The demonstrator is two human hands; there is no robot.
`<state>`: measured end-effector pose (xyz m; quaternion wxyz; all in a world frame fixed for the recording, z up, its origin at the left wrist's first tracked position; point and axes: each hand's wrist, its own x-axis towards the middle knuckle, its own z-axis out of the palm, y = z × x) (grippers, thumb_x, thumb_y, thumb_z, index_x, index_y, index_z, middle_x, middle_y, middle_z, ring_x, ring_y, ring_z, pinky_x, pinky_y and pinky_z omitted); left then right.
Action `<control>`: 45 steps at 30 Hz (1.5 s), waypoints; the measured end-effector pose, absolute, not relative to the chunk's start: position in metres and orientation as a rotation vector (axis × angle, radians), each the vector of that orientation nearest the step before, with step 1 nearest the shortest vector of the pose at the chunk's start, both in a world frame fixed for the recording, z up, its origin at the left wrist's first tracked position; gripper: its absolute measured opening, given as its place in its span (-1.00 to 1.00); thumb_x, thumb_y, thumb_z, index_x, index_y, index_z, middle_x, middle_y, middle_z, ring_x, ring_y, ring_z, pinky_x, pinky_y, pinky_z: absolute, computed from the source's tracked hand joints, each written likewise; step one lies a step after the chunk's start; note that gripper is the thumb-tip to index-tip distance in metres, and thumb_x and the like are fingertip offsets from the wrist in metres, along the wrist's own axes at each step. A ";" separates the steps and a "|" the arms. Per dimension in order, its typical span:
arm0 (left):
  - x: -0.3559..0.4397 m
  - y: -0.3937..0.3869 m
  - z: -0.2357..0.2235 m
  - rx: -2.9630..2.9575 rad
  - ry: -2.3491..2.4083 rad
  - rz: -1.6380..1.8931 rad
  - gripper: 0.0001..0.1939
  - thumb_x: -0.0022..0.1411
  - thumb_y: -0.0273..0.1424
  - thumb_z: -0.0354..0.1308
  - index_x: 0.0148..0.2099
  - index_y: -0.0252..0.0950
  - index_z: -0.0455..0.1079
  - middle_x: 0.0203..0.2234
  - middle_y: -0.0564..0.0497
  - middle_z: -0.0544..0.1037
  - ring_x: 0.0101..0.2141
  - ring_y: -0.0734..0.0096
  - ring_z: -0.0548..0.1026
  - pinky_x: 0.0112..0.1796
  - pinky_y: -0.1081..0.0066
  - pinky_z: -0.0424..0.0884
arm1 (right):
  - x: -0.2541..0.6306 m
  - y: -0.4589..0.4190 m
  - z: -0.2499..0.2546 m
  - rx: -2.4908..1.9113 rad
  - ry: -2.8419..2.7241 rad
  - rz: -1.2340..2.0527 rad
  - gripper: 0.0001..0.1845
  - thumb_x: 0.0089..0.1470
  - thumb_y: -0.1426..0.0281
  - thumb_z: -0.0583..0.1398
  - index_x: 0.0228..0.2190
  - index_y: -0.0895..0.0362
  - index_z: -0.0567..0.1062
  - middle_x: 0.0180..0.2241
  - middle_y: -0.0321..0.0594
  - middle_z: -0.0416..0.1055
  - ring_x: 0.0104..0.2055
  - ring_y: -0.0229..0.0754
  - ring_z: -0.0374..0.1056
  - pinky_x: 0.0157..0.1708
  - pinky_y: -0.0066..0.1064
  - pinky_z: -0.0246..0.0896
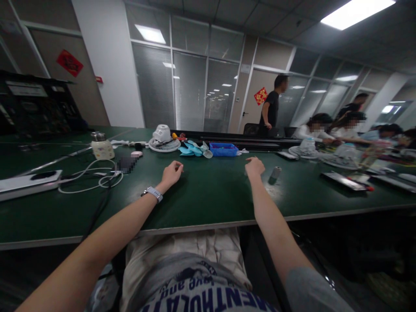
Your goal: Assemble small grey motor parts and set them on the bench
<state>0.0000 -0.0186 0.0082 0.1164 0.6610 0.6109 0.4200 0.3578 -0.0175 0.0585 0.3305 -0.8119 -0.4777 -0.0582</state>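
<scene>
My left hand (172, 173) rests on the green table, its fingers curled in loosely; I see nothing held in it. Across from it, my right hand (255, 167) is bent at the wrist with fingers curled toward the left, and nothing shows in its grasp. Just right of that hand stands a small grey cylinder (276, 172), apart from it. Beyond both hands lie light-blue fan blades (192, 149), a blue plastic basket (224, 150) and a white fan housing with a round grille (162, 138).
Left on the table (201, 199) are a cream bottle (102, 147), a white cable (79, 189) and a white device (29, 184). A tray (346, 181) lies to the right. A person (271, 108) stands behind; several people sit at the far right.
</scene>
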 end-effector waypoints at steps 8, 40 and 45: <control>0.001 -0.021 0.010 1.932 1.775 1.227 -0.79 0.28 -0.26 0.03 -0.13 -0.24 0.39 -0.35 -0.02 0.64 -0.29 0.29 0.57 -0.28 0.40 0.36 | 0.361 -0.015 0.057 -2.154 -1.218 -0.121 -0.66 0.11 0.54 0.15 -0.14 0.04 0.59 -0.13 -0.03 0.52 -0.05 -0.03 0.45 -0.09 -0.27 0.33; 0.002 -0.024 0.010 1.961 1.719 1.192 -0.83 0.24 -0.32 0.07 -0.15 -0.24 0.40 -0.34 -0.03 0.64 -0.31 0.31 0.58 -0.26 0.39 0.39 | 0.360 -0.025 0.067 -2.192 -1.188 -0.103 -0.68 0.16 0.46 0.14 -0.08 0.10 0.56 -0.08 0.06 0.49 0.01 0.08 0.42 -0.02 -0.12 0.31; 0.003 -0.025 0.011 1.958 1.727 1.181 -0.83 0.24 -0.31 0.07 -0.16 -0.24 0.40 -0.34 -0.03 0.64 -0.31 0.31 0.58 -0.28 0.39 0.40 | 0.363 -0.021 0.063 -2.166 -1.186 -0.134 -0.71 0.14 0.46 0.18 -0.12 0.01 0.59 -0.11 -0.03 0.51 -0.04 0.00 0.44 -0.07 -0.20 0.33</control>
